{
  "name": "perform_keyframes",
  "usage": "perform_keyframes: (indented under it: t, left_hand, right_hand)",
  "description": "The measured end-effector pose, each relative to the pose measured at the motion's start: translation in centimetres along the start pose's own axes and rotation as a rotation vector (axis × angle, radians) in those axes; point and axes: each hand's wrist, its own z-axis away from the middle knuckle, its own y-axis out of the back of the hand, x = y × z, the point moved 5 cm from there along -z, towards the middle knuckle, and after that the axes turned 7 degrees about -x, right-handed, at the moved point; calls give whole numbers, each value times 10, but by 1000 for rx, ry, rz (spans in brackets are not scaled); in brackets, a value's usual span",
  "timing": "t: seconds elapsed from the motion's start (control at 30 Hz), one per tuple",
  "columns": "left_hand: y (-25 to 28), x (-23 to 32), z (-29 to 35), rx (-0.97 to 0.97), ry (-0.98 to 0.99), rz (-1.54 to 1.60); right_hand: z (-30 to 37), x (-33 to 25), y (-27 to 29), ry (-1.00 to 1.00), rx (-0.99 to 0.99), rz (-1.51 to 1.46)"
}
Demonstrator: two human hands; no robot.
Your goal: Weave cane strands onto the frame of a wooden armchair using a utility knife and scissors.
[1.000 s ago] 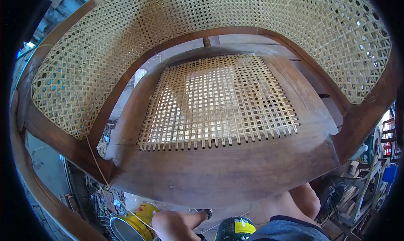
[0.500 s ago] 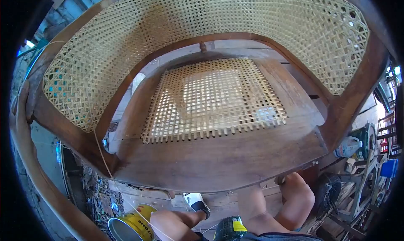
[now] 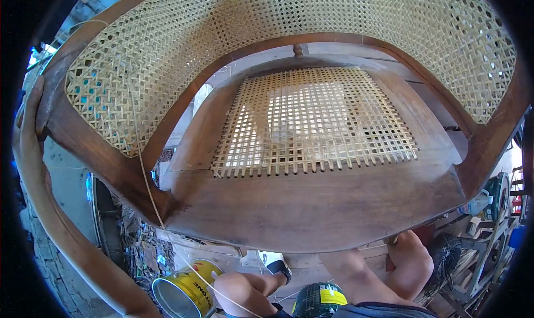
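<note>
A wooden armchair fills the view, with a curved woven-cane back panel [image 3: 133, 79] and a cane seat panel [image 3: 311, 118] set in a brown wooden seat frame [image 3: 317, 212]. My left arm reaches up the far left side, and my left hand [image 3: 30, 112] lies against the outer edge of the chair's back frame [image 3: 83, 145]. Most of its fingers are hidden behind that frame. A thin cane strand [image 3: 149, 190] hangs from the back panel's lower left corner, over the seat edge, toward my lap. My right forearm [image 3: 359, 279] goes under the seat's front edge, which hides the hand.
A yellow can [image 3: 186, 287] lies tilted by my left knee, beside a dark round container with a yellow label [image 3: 320, 301]. Debris [image 3: 142, 251] litters the ground at left. To the right are a coil of dark cord [image 3: 445, 257], a wooden frame [image 3: 489, 251] and a plastic jug [image 3: 475, 204].
The chair has shifted to the right and slightly upward in the picture as the view turned. My left hand stays at the frame's outer edge; the strand still hangs from the corner.
</note>
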Motion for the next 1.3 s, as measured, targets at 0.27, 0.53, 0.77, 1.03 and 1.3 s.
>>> perform_keyframes:
  t: [0.27, 0.53, 0.77, 1.03, 1.3]
  left_hand:
    - [6, -42, -11, -27, -1, 7]
    - [18, -73, -15, -91, -7, -73]
    - [31, -78, -21, -149, -32, -111]
    - [11, -34, -18, -19, 17, -26]
    - [11, -22, -7, -96, 113, 36]
  right_hand:
    - [-14, 14, -1, -48, -9, 63]
    - [-28, 54, 0, -162, -41, 98]
    - [-20, 70, -5, -222, -70, 119]
    - [24, 38, -25, -209, -75, 170]
    - [125, -1, -65, -211, -19, 183]
